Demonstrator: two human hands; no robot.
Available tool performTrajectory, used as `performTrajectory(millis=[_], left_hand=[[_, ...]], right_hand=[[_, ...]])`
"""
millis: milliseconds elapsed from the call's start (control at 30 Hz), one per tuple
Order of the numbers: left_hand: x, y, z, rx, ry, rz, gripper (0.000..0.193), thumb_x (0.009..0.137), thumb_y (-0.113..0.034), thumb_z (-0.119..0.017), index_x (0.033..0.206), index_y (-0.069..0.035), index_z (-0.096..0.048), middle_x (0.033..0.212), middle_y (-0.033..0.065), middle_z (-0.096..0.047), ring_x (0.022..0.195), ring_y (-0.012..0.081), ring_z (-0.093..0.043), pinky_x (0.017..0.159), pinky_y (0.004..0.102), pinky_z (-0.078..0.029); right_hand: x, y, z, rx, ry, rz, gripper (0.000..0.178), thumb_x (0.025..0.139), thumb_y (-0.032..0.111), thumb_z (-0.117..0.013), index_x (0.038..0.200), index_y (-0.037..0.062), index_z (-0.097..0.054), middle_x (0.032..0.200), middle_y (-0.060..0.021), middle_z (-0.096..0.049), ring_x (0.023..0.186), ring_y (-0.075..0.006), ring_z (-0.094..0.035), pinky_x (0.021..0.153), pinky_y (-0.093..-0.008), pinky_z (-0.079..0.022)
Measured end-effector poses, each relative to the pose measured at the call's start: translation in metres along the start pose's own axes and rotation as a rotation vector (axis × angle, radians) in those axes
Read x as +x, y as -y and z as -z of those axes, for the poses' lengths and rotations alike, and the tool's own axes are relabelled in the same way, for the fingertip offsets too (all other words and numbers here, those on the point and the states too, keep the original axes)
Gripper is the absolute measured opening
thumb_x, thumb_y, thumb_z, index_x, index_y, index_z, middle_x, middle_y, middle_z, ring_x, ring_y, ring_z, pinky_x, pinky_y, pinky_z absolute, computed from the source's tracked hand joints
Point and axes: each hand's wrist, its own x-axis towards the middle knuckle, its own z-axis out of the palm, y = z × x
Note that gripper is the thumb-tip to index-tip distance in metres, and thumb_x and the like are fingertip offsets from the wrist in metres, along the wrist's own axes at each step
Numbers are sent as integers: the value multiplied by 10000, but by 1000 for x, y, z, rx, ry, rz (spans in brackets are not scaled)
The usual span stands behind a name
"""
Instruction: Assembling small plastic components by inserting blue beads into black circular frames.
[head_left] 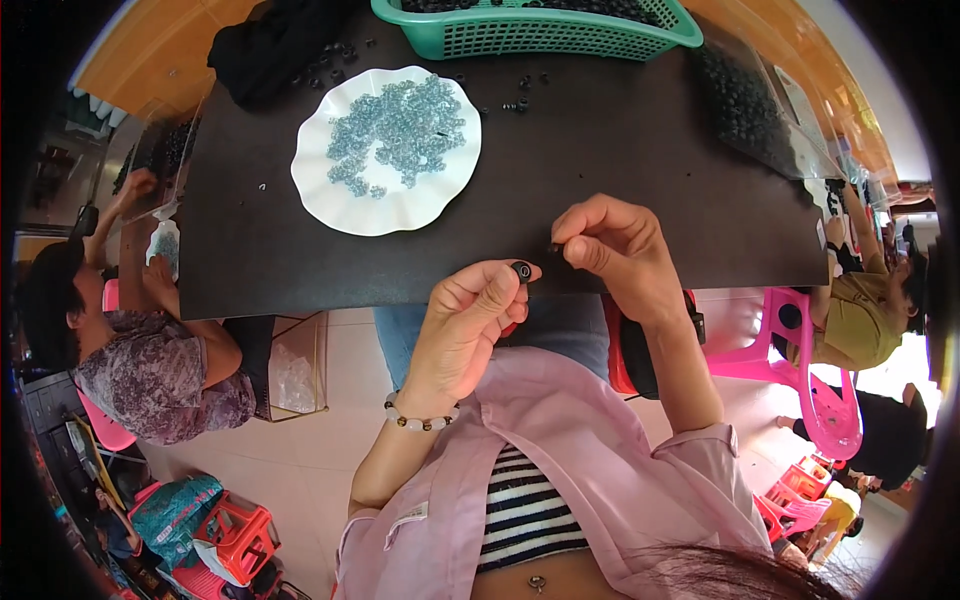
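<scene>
Just over the table's near edge, my left hand pinches a small round black part between thumb and forefinger. A pale ring shows on its upward face. My right hand is slightly farther off to the right, thumb and forefinger closed on a small dark piece too small to name. The two pieces are apart. Beyond my left hand is a white wavy-rimmed plate bearing a heap of small clear bluish pieces.
At the far edge stands a green plastic basket of small black parts. Loose black parts and a black cloth lie on the dark table. A clear bin of black parts is at right. People sit at both sides.
</scene>
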Motion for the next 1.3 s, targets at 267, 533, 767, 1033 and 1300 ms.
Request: performTrajectory(millis=[267, 533, 767, 1033, 1300], left_hand=[[-5, 5, -9, -18, -15, -5, 273, 896, -266, -635, 1008, -18, -663, 792, -19, -605, 693, 48, -513, 623, 188, -395], [-2, 7, -7, -59, -10, -13, 239, 883, -240, -652, 986, -26, -665, 785, -6, -613, 691, 67, -525, 607, 189, -395], [4, 8, 3, -51, -13, -8, 237, 875, -236, -660, 982, -25, -659, 769, 0, -611, 683, 78, -521, 596, 195, -388], [10, 9, 15, -35, -27, 0, 231, 871, -217, -670, 990, -19, -661, 754, -2, -609, 668, 74, -515, 589, 190, -383], [9, 7, 20, 90, -72, -64, 265, 838, -222, -706, 997, -13, -669, 791, -3, -642, 680, 47, -539, 590, 170, -410]], right_hand=[[-19, 4, -7, 50, -54, 22, 124, 800, 68, -719, 880, 6, -649, 826, -26, -609, 756, -85, -530, 692, -211, -421], [-19, 5, -14, -5, -41, 49, 119, 808, 75, -716, 880, -2, -663, 813, -32, -604, 752, -87, -534, 669, -212, -436], [-10, -1, -9, -240, -27, 125, 109, 778, 60, -735, 854, -3, -689, 781, -35, -619, 746, -101, -529, 663, -222, -437], [-1, -9, -10, -346, -10, 121, 113, 747, 54, -752, 834, 2, -702, 758, -35, -641, 748, -118, -524, 679, -240, -431], [1, -11, -14, -382, -5, 122, 124, 741, 71, -760, 831, 6, -703, 752, -31, -640, 746, -117, -522, 672, -239, -427]])
